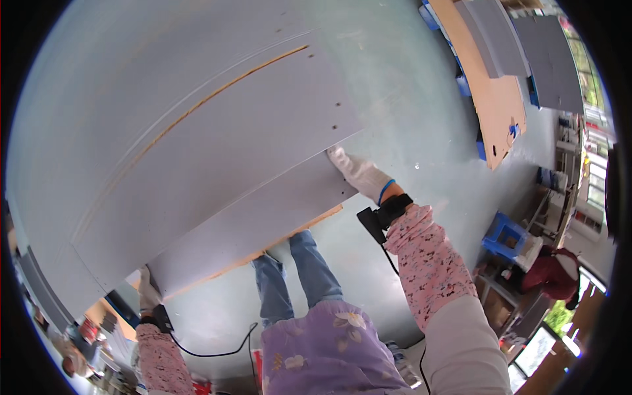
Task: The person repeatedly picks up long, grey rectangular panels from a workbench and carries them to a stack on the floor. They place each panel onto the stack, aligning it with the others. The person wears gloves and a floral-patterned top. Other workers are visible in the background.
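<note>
A large grey panel [230,145] stretches before me, with a long groove showing raw brown wood and several small dark holes near its right end. Along its near edge runs a narrower grey board [257,220] with a raw wood edge facing me. My right hand [359,171], in a white knit glove, is closed on the right end where panel and board meet. At the left end of the same seam my left hand [149,293], also gloved, grips the corner. Its fingers are partly hidden. Which of the two pieces each hand bears on, I cannot tell.
A brown board [490,99] on blue supports stands at the far right, with grey panels [494,36] on it. A blue stool [505,236] and a person in dark red [556,276] are at the right. Black cables [224,354] hang near my body.
</note>
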